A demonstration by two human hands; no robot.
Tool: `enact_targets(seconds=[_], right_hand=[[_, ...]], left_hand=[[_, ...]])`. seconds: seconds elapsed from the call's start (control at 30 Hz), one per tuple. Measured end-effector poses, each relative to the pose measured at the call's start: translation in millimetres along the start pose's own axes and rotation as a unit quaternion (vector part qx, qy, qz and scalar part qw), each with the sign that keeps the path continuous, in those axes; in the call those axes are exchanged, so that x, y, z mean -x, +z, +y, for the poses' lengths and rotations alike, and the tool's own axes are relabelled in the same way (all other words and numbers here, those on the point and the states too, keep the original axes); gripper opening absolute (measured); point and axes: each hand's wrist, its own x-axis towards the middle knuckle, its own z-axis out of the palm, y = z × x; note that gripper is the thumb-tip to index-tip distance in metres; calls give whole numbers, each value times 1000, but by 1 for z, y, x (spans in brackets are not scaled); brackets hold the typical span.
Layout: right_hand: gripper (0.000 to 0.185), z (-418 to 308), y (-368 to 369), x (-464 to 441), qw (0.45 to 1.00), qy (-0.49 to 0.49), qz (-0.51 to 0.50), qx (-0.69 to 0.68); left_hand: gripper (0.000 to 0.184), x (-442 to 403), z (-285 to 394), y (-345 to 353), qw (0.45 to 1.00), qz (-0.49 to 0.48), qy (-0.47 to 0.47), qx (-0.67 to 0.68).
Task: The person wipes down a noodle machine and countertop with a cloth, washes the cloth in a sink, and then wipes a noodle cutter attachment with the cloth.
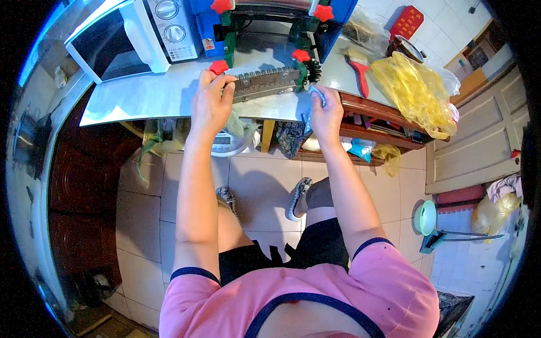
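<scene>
My left hand (212,104) is closed, its thumb and fingertips pinched at the left end of a long dark metal bar (265,82) with a toothed upper edge. Black gears (314,72) stick out at the bar's right end. My right hand (327,112) is wrapped round a crumpled blue-and-white cloth (317,96), just below those gears. Behind the bar stands a machine with blue side panels (336,29) and green brackets. Red star-shaped knobs (301,55) sit on it, and one red knob (218,67) shows right above my left fingers.
A white microwave (147,34) stands left on the pale tabletop (107,104). At right lie a red-handled brush (360,76) and a yellow plastic bag (408,90). Below the tabletop is a white kitchen scale (225,147). A green basin (425,217) is at far right.
</scene>
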Motion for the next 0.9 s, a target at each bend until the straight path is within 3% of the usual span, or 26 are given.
enact_targets(seconds=[0.13, 0.27, 0.33, 0.4, 0.47, 0.5, 0.57, 0.6, 0.7, 0.83, 0.9], right_hand=[[16, 1, 12, -6, 990, -73, -78, 97], [16, 1, 12, -8, 982, -122, -89, 114], [17, 5, 6, -9, 997, 5, -72, -20], [17, 5, 9, -8, 999, 6, -39, -15], [18, 2, 11, -6, 1000, -5, -16, 13], [18, 3, 12, -8, 1000, -5, -21, 6], [21, 8, 16, -10, 986, -88, -75, 124], [22, -7, 14, -10, 985, -49, -91, 139], [22, -1, 16, -13, 983, -35, -106, 143], [21, 4, 18, -17, 984, -38, -115, 131], [19, 6, 17, -15, 998, -18, -47, 34]], left_hand=[[15, 1, -1, 1, 1000, 11, 4, 12], [13, 2, 4, -1, 1000, 7, -5, -9], [14, 1, 2, -2, 1000, 9, 0, 2], [16, 7, -4, -5, 1000, 10, -4, 12], [33, 13, -16, -15, 992, -6, -38, 119], [33, 16, -21, -18, 993, -4, -43, 113], [54, 28, -33, -32, 992, -28, -107, 61], [72, 29, -36, -35, 991, -66, -115, 21], [77, 26, -29, -30, 994, -51, -92, -25], [73, 16, -12, -38, 968, -187, -152, -72], [72, 16, -15, -33, 970, -178, -142, -85]])
